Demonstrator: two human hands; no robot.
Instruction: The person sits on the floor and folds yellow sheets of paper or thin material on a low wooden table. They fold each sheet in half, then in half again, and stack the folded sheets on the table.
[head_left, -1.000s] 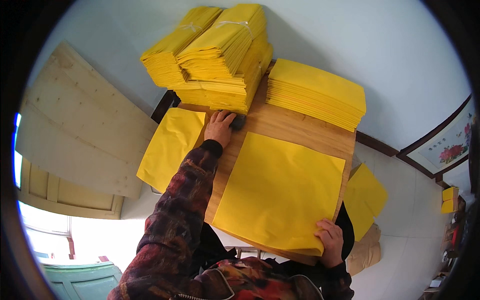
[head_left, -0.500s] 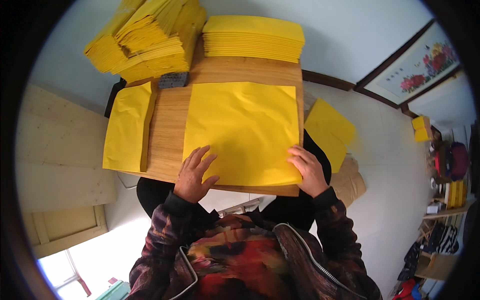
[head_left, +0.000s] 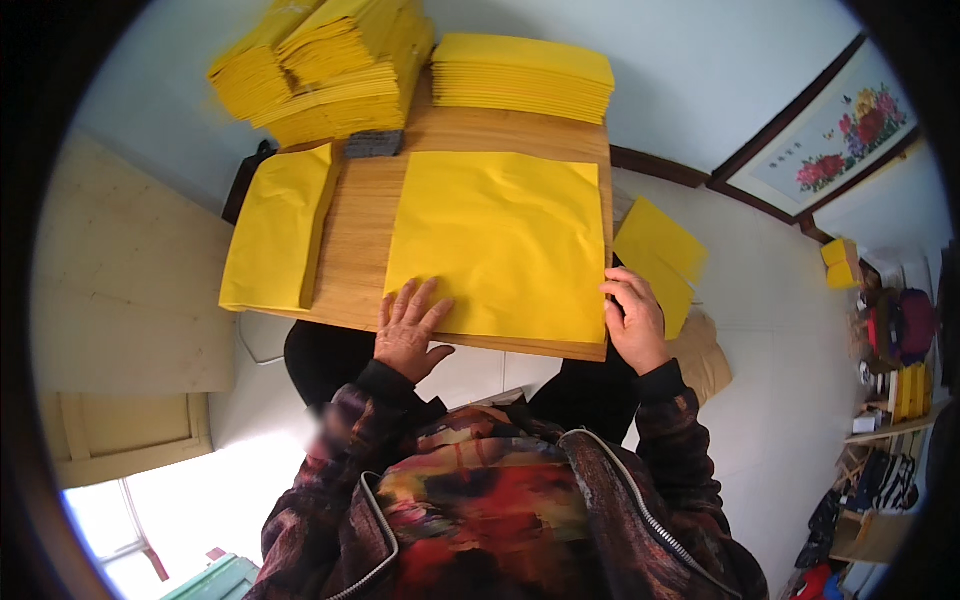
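A large yellow paper sheet (head_left: pixel 500 245) lies flat and slightly creased on the wooden table (head_left: pixel 360 240). My left hand (head_left: pixel 408 328) rests on its near left corner, fingers spread and palm down, holding nothing. At the right edge of sheet and table is my right hand (head_left: pixel 638 318), with its fingers bent and its thumb apart from them. I see nothing between them, though the fingertips are right by the edge. To the left of the sheet lies a folded stack of yellow paper (head_left: pixel 280 230).
Tall bundles of yellow folded paper (head_left: pixel 340 90) and a neat yellow stack (head_left: pixel 522 78) stand along the far side. A dark grey block (head_left: pixel 374 143) sits before the bundles. More yellow sheets (head_left: pixel 655 250) and brown paper (head_left: pixel 703 360) are beyond the table's right edge, lower down.
My right hand has slid off the sheet's near right corner to just beyond its right edge. My left hand has flattened onto the near left corner. The whole view has shifted slightly.
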